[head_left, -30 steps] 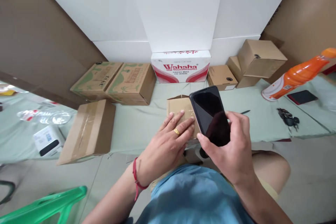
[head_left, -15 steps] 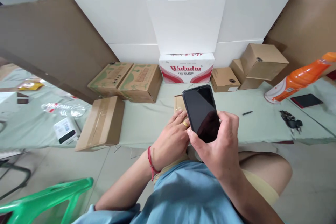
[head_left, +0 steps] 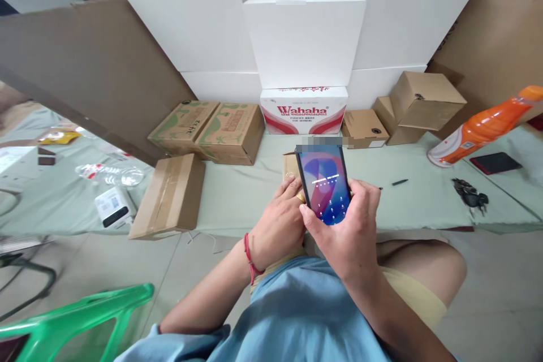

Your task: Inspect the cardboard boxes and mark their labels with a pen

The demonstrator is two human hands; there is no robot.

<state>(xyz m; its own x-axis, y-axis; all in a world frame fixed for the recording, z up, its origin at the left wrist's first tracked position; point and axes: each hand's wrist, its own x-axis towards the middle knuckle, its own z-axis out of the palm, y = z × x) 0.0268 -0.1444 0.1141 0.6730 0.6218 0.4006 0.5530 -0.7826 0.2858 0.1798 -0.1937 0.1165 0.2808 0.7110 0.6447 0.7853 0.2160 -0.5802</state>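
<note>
A smartphone (head_left: 324, 178) with a lit lock screen and number keypad is tilted up in my right hand (head_left: 350, 232), gripped at its lower edges between thumb and fingers. My left hand (head_left: 280, 220), with a gold ring and a red cord bracelet, lies palm down with its fingers stretched out. Its fingertips rest at a small cardboard box (head_left: 289, 164), most of which is hidden behind the phone and the hand. Part of the left fingers passes behind the phone's left edge.
Cardboard boxes (head_left: 231, 133) and a white-and-red Wahaha carton (head_left: 303, 113) line the table's back, before white panels (head_left: 303, 39). To the right are a pen (head_left: 400, 182), keys (head_left: 470, 195), an orange bottle (head_left: 483, 127) and a dark flat device (head_left: 495, 163). A green stool (head_left: 80, 314) stands lower left.
The phone's dark screen has lit up and shows a number keypad. The phone is slightly more upright, and the view has shifted slightly. My left hand stays at the small box.
</note>
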